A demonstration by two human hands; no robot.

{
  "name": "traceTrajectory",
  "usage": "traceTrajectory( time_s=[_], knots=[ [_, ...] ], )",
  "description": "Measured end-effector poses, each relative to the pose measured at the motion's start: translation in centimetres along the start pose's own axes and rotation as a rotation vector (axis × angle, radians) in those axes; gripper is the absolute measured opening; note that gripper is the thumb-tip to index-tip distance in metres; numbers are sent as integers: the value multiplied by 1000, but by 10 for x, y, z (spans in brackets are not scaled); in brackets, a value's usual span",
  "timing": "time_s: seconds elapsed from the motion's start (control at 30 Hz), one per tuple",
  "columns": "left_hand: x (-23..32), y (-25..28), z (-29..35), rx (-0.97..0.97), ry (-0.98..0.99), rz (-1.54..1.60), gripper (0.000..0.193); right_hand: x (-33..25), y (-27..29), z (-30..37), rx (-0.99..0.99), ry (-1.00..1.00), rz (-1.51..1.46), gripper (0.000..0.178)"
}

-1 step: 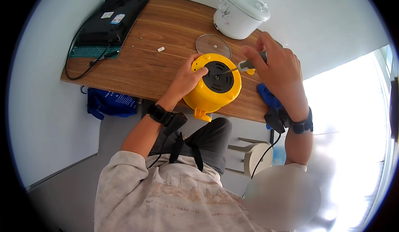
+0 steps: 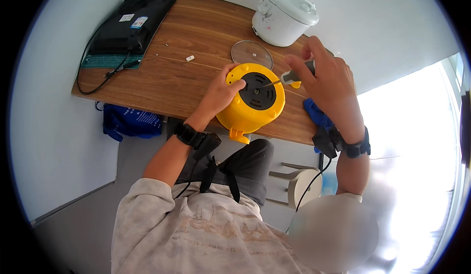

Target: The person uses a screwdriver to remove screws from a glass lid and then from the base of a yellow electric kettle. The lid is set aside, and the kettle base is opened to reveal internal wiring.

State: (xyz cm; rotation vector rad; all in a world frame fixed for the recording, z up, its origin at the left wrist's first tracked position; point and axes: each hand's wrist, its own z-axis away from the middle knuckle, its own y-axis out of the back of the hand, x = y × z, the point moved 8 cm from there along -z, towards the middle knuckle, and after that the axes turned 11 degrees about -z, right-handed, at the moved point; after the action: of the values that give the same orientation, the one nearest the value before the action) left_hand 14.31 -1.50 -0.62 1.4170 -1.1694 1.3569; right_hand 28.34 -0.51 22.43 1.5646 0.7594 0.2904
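A yellow electric pot [image 2: 234,117] lies tipped at the table's front edge, its black slotted base disc [image 2: 265,96] facing up toward me. My left hand [image 2: 222,91] grips the pot's left side, with the thumb resting on the edge of the disc. In my right hand [image 2: 327,73] is a screwdriver [image 2: 290,77] with a grey handle. Its shaft slants down to the left, and the tip is at or just above the recessed hole in the middle of the disc. Whether the tip touches a screw there is too small to tell.
Behind the pot lies a round glass lid [image 2: 244,52], with a white rice cooker [image 2: 279,21] farther back. A small white piece [image 2: 190,58] and tiny bits lie left of it. A black appliance [image 2: 117,31] with a cord covers a green mat [image 2: 110,61]. Blue cloth [image 2: 316,112] is near my right wrist.
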Motion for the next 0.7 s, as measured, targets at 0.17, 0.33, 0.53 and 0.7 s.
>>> traceTrajectory(
  time_s=[0.17, 0.33, 0.53, 0.7],
  knots=[
    [-3, 2, 1, 3, 31, -24, 52, -11, 1, 5, 64, 293, -180, 37],
    [-2, 0, 1, -4, 15, 5, 52, -18, -2, 9, 56, 394, -153, 35],
    [-2, 0, 1, -6, 2, 38, 52, -9, 0, 1, 82, 89, 103, 35],
    [-6, 0, -2, -19, -11, 3, 49, -11, -4, 6, 29, 194, -200, 33]
  ],
)
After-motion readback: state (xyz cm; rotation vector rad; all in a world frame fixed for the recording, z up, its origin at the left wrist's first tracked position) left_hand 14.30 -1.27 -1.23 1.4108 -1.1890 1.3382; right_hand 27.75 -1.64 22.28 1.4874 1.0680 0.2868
